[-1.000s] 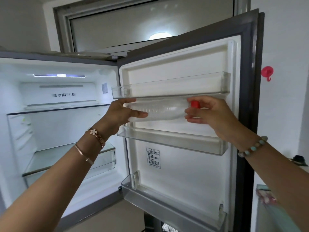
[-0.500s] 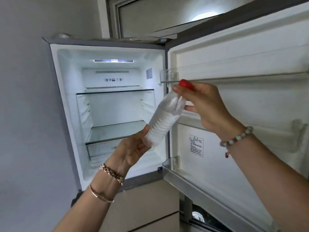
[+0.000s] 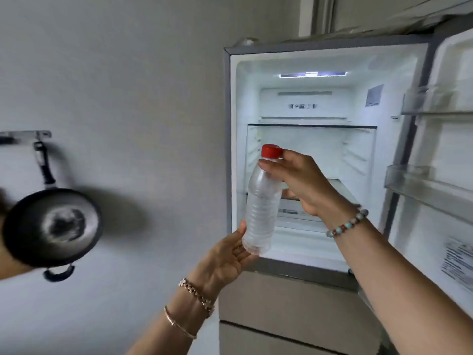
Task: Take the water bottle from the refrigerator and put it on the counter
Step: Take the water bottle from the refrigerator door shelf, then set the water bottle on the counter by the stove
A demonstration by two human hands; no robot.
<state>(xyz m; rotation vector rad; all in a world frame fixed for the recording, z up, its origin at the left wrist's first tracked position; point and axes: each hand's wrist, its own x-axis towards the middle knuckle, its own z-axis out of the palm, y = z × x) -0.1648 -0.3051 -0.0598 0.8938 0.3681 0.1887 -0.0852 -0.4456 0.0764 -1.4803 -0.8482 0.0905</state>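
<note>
1. Right hand (image 3: 304,185) pinches the water bottle (image 3: 261,203) at its neck, thumb and fingertips curled narrowly just under the red cap (image 3: 271,151); the rest of that hand is loosely folded behind the bottle's shoulder.

2. Left hand (image 3: 227,257) is half open, palm up, cupping the bottle's base, with the thumb lying against the lower side wall. It supports rather than squeezes.

3. Between the two hands the bottle stands nearly upright, tipped slightly so the cap leans to the right. It is clear, ribbed, and looks empty or close to it, though I cannot be sure.

4. As for place, the bottle is held in the air in front of the open refrigerator (image 3: 307,155), outside the compartment and clear of the door shelves (image 3: 425,185) on the right. It touches nothing but the hands.

5. My reading of the step: the take-out part is done and the carry is in hand. Setting it down is not yet done.

6. No tabletop shows in this view. Only a bare wall and a hanging pan (image 3: 51,226) lie to the left, so where the bottle should land cannot be told.

7. Next move, as I judge it: turn toward the tabletop, keep the bottle upright, lower the base flat onto a free spot, then loosen both hands. A light bottle may tip if let go early.
</note>
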